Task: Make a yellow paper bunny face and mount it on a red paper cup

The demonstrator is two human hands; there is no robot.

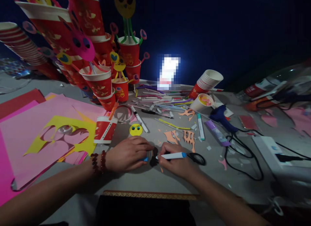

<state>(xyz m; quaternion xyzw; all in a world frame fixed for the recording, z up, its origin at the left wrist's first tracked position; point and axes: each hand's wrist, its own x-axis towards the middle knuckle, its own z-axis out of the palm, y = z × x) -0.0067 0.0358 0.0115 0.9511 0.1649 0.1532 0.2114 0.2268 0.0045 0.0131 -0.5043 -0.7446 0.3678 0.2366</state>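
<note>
Single head cam here, looking forward and down from the wearer's side of the table (pixel 145 184), pretty close in. Dark backdrop (pixel 218 31) fills the top, though it's too murky to say how far back it sits.

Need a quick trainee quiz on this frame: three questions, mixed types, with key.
1. Multiple choice: what does the right grip hold?
a) a paper cup
b) a white marker with a blue end
c) a drinking straw

2. True or false: the round yellow face lies to the left of the purple tube in the picture.

3. Count: how many bead strands show around the left wrist?

Key: 1. b; 2. true; 3. two.
</note>
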